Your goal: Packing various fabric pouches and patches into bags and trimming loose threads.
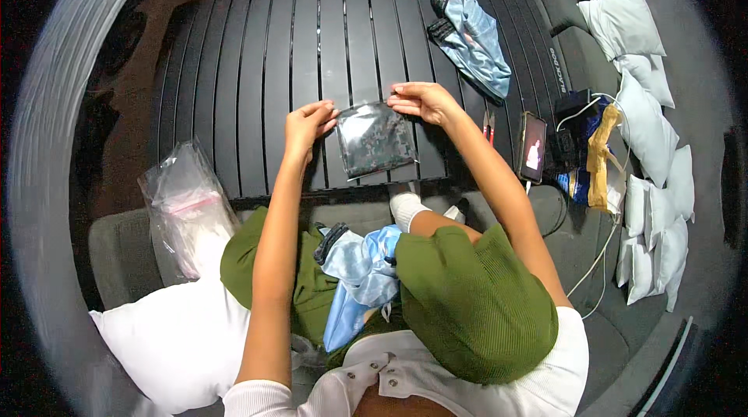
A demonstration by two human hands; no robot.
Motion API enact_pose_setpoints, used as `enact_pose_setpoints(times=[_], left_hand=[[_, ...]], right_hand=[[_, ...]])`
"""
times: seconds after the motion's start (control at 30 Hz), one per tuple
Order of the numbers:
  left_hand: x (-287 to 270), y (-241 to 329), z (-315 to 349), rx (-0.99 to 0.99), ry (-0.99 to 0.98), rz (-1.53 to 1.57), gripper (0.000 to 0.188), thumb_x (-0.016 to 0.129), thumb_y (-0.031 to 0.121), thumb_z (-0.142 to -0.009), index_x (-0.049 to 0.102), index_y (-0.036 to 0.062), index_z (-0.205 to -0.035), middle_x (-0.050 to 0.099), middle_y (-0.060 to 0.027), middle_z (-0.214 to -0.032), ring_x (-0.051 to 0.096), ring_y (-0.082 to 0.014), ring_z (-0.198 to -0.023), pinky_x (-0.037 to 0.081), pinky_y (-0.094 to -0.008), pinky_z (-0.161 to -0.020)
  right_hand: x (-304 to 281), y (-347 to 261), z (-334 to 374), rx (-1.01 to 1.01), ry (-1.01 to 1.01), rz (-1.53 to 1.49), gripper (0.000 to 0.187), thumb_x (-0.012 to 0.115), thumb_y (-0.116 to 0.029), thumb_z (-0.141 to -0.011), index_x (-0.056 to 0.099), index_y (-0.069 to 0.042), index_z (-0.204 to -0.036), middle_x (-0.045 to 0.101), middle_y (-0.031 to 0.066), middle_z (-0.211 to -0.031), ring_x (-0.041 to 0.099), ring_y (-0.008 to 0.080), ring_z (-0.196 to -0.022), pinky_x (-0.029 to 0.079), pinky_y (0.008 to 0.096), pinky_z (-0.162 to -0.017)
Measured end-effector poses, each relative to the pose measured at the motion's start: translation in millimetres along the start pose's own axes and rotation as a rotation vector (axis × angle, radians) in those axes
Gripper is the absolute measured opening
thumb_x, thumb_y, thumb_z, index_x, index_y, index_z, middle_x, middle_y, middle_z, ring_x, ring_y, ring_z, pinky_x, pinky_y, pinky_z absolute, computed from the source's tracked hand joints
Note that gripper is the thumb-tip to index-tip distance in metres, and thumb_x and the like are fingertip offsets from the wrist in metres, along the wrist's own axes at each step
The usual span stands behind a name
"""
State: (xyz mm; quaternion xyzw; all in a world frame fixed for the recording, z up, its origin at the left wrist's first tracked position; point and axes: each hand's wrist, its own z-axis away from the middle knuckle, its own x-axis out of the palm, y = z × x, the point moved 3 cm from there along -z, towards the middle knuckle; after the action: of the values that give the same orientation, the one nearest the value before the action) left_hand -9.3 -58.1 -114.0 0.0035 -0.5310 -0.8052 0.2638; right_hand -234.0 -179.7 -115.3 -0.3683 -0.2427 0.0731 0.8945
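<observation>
A clear plastic bag (377, 140) with dark, speckled, folded contents lies at the near edge of the slatted table. My left hand (309, 127) pinches its upper left corner. At the upper right corner, my right hand (425, 101) has its fingertips closed on the bag's edge. Light glares off the plastic, and what exactly is inside cannot be made out. On my lap rests a shiny light blue fabric piece (362, 269) with black gathered trim. A similar blue fabric piece (474, 39) lies at the far right of the table.
Right of my forearm are red-handled scissors (488, 127), a phone (533, 144) with a lit screen and cable, and a yellow-and-blue packet (601, 156). Clear plastic bags (191, 210) and a white pillow (171, 339) sit at left. Several white cushions (647, 117) line the right side.
</observation>
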Motion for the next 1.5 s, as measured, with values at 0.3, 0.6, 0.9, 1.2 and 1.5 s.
enact_pose_setpoints(times=[0.3, 0.6, 0.9, 1.2, 1.5], left_hand=[[-9.6, 8.3, -1.9, 0.055, -0.026, -0.084, 0.025, 0.063, 0.011, -0.082, 0.060, -0.0055, -0.100, 0.063, -0.0112, -0.088, 0.064, -0.0167, -0.080, 0.052, -0.0217, -0.065], [-8.7, 11.7, 2.3, 0.076, 0.042, -0.075, 0.026, 0.063, 0.015, -0.083, 0.060, -0.0055, -0.098, 0.063, -0.0091, -0.085, 0.064, -0.0160, -0.078, 0.051, -0.0200, -0.062], [-8.5, 10.2, -0.6, 0.084, 0.019, -0.086, 0.025, 0.063, 0.015, -0.083, 0.060, -0.0044, -0.099, 0.063, -0.0093, -0.088, 0.064, -0.0163, -0.080, 0.052, -0.0219, -0.066], [-9.5, 12.0, -0.8, 0.031, -0.012, -0.131, 0.027, 0.063, 0.015, -0.082, 0.060, -0.0047, -0.100, 0.064, -0.0097, -0.088, 0.063, -0.0142, -0.079, 0.050, -0.0203, -0.069], [-10.5, 9.5, -3.7, 0.188, -0.071, -0.209, 0.022, 0.065, 0.012, -0.080, 0.064, -0.0053, -0.093, 0.058, -0.0120, -0.108, 0.060, -0.0120, -0.082, 0.047, -0.0203, -0.070]], right_hand=[[-14.0, -6.2, 11.9, -0.177, 0.005, 0.053, 0.024, 0.062, -0.005, -0.079, 0.056, 0.006, -0.099, 0.061, 0.0142, -0.092, 0.063, 0.0225, -0.085, 0.053, 0.0300, -0.075], [10.7, -17.8, 13.7, -0.170, -0.059, 0.026, 0.037, 0.061, -0.001, -0.078, 0.047, 0.009, -0.111, 0.059, 0.0136, -0.094, 0.062, 0.0224, -0.084, 0.053, 0.0266, -0.071], [19.4, -10.2, -13.9, -0.207, -0.059, 0.190, 0.029, 0.057, 0.003, -0.079, 0.050, 0.016, -0.104, 0.059, 0.0219, -0.094, 0.063, 0.0292, -0.087, 0.054, 0.0278, -0.078], [11.3, -7.1, -7.7, -0.238, -0.046, 0.222, 0.019, 0.060, -0.001, -0.079, 0.057, 0.011, -0.094, 0.061, 0.0173, -0.091, 0.064, 0.0260, -0.085, 0.053, 0.0287, -0.078], [5.6, -4.7, -0.4, -0.312, -0.094, 0.281, 0.015, 0.060, -0.001, -0.080, 0.059, 0.007, -0.093, 0.063, 0.0154, -0.088, 0.064, 0.0219, -0.084, 0.053, 0.0267, -0.075]])
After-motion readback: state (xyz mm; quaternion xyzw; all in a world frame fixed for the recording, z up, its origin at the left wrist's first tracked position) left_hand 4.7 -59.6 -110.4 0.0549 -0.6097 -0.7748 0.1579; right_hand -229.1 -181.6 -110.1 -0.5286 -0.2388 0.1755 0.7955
